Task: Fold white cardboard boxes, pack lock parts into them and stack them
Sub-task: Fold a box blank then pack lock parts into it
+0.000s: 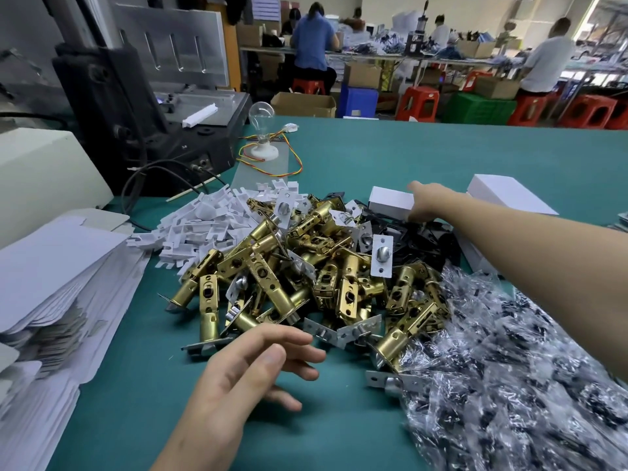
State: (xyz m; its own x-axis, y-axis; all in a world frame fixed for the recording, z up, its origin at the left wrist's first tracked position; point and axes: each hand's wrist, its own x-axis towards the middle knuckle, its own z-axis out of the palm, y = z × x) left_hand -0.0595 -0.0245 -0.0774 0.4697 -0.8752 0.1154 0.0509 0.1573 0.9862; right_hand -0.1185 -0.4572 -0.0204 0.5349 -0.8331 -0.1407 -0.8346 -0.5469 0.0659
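Observation:
A heap of brass latch bolts (316, 277) with steel faceplates lies mid-table. Behind it, left, is a pile of white plastic inserts (207, 222); behind it, right, black plates (414, 236). Flat white box blanks (61, 277) are stacked at the left. My right hand (431, 202) reaches across the heap and rests on a folded white box (390, 202), thumb at its near edge. A second folded white box (509, 193) sits further right. My left hand (258, 365) hovers open above the green table, just in front of the latches, holding nothing.
Clear bags of small dark screws (509, 362) cover the near right. A grey machine (142, 107) with cables and a light bulb (261, 130) on a white socket stand at the back left. People work at benches beyond the table's far edge.

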